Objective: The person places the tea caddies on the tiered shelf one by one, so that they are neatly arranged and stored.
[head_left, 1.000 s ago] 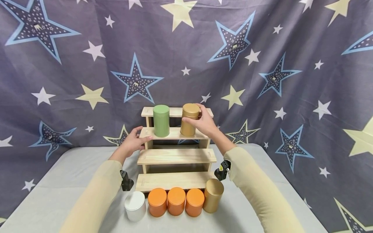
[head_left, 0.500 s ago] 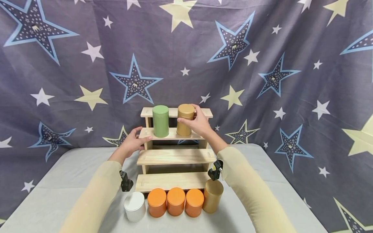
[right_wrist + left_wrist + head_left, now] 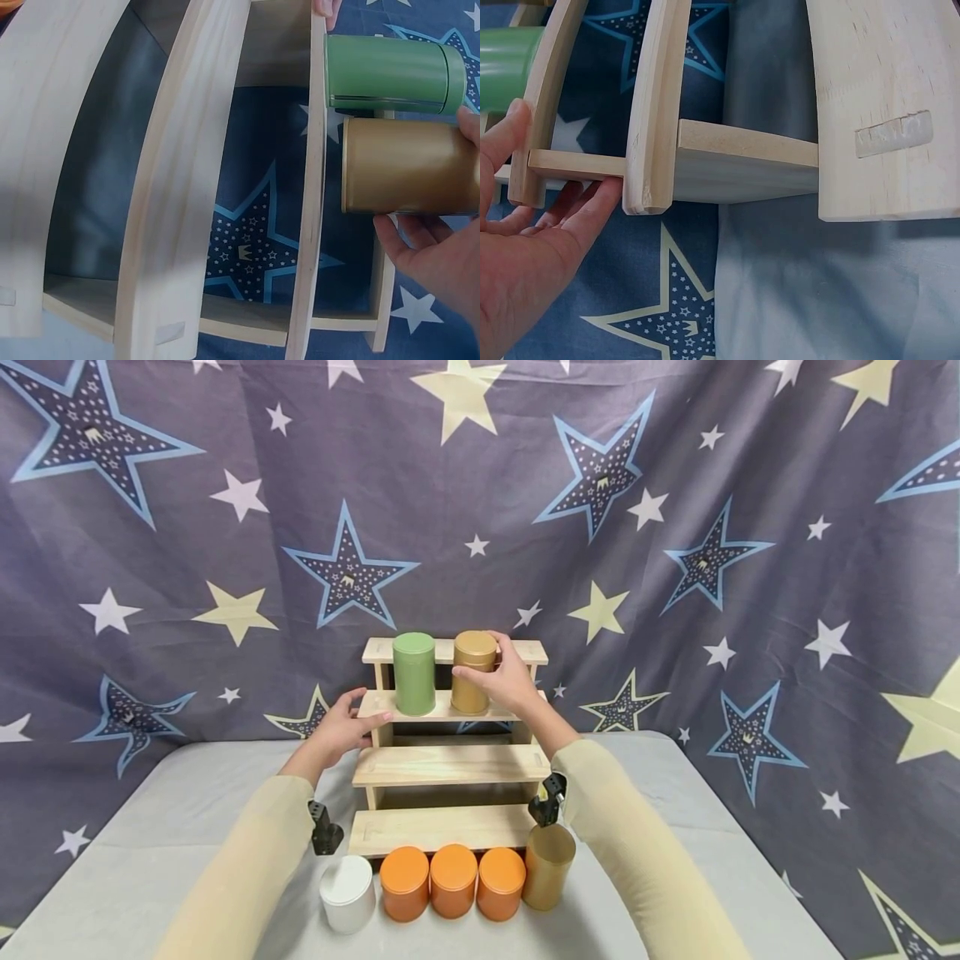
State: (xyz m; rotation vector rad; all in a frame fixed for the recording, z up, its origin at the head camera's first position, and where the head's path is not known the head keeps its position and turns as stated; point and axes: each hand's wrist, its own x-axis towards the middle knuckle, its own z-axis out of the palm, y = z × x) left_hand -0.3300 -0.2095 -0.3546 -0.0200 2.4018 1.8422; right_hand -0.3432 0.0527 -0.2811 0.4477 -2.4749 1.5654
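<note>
A gold canister (image 3: 472,674) is held in my right hand (image 3: 513,678), thumb in front and fingers round its far side. It is upright, close over the second tier from the top of a wooden stepped rack (image 3: 450,763). Just left of it a green canister (image 3: 414,675) stands on that tier; the right wrist view shows a narrow gap between the two canisters (image 3: 409,165). My left hand (image 3: 343,727) grips the left end of the same tier, its thumb (image 3: 516,120) on the board near the green canister and the other fingers against the side support.
In front of the rack, a white canister (image 3: 348,895), several orange canisters (image 3: 453,883) and another gold canister (image 3: 548,868) stand in a row on the grey cloth-covered table (image 3: 225,793). A star-patterned curtain (image 3: 480,485) hangs close behind the rack.
My right hand has carried the gold canister left along the second tier, toward the green canister, slowing in the last half second. My left hand stays on the rack's end.
</note>
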